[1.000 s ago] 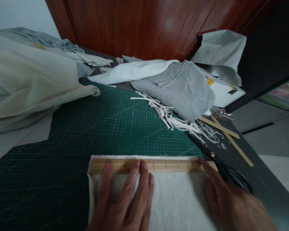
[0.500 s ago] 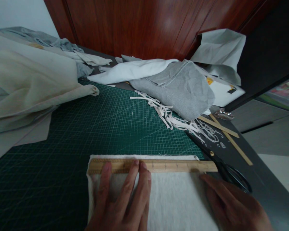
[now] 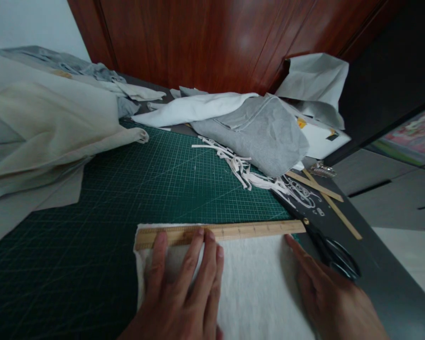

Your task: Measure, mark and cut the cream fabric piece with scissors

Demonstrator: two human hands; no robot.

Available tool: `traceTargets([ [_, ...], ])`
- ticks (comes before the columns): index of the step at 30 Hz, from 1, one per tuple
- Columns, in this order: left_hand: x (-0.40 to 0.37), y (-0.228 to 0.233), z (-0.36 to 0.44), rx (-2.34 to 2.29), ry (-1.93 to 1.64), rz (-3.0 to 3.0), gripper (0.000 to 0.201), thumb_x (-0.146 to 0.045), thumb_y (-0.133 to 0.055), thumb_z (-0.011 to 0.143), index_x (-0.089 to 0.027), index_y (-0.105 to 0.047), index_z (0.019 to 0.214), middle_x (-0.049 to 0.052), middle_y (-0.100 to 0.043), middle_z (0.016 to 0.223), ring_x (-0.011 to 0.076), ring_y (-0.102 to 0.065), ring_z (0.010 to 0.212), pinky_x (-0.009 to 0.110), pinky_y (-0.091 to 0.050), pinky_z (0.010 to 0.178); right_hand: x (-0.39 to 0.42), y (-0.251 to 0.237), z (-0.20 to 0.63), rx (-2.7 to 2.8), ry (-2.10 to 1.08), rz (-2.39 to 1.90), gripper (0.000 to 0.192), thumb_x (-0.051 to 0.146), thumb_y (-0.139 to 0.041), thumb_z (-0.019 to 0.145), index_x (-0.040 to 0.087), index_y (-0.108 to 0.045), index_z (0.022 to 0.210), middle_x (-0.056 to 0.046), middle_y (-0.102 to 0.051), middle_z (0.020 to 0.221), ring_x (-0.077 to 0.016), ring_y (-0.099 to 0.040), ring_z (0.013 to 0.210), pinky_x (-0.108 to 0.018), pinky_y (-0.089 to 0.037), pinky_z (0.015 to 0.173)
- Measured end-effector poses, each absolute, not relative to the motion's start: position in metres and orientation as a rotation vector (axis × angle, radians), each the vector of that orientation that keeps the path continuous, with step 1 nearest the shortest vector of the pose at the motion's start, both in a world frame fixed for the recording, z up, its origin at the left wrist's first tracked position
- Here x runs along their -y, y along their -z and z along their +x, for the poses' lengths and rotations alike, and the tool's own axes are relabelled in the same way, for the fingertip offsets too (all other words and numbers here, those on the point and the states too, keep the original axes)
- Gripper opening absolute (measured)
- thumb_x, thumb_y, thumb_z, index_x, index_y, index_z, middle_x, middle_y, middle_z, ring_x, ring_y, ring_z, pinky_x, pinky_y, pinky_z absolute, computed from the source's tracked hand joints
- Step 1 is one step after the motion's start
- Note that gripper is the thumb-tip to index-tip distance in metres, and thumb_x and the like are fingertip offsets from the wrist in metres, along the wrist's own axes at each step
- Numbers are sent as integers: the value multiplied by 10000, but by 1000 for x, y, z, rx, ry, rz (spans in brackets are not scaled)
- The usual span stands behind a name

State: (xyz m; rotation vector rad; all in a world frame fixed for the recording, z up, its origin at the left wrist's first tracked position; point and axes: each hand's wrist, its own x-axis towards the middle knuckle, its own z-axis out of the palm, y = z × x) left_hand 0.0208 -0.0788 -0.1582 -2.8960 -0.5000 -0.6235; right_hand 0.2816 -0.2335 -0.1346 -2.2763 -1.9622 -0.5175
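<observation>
The left hand [image 3: 184, 288], grip spread, presses the ruler [image 3: 251, 230] onto the cloth [image 3: 253, 283], presumably against slipping; whether the right hand [image 3: 331, 288] pinches the cloth's corner is unclear.

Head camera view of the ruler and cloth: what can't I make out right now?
In the head view:
Ruler: markings too small and blurred to read; the left hand covers part.
Pale cloth: near end cut off by the bottom edge.
Right hand: curled fingers hidden beneath the hand itself, so any grip is unclear.
Cream fabric: cut off by the left edge.
</observation>
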Motion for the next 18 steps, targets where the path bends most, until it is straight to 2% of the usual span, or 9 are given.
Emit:
traceTargets([
  [7,78,157,21,473,632,-2876,600,-489,-497,985,-85,-641,1406,225,-587,1504,390,-431,1436,683,-26,1267,226,130,273,1917,704,-2292,515,196,-311,1077,-53,-745,1197,-199,-847,912,-232,-792,513,-268,-555,332],
  [11,80,157,21,515,619,-2864,572,-467,-479,993,-104,-643,1404,206,-582,1515,380,-408,1459,694,-63,1266,232,135,274,1923,724,-2387,515,273,-310,1115,9,-752,1130,-131,-818,746,-219,-757,454,-273,-530,303],
  [15,80,160,21,477,612,-2845,600,-507,-495,982,-110,-632,1411,212,-576,1516,392,-405,1454,718,-73,1255,240,141,276,1894,705,-2496,430,299,-375,1101,54,-713,1207,-118,-792,712,-227,-736,438,-266,-491,285],
  [17,79,161,21,455,618,-2849,606,-505,-499,981,-105,-616,1421,214,-579,1511,390,-405,1450,713,-71,1257,240,141,277,1873,713,-2515,457,274,-383,1085,29,-617,1390,-116,-775,685,-226,-706,402,-260,-466,270],
  [18,79,161,21,458,621,-2853,600,-491,-495,984,-102,-606,1427,215,-579,1510,386,-402,1451,709,-76,1258,239,139,277,1909,689,-2492,508,228,-374,1068,21,-511,1512,-100,-761,664,-216,-690,383,-249,-460,267],
])
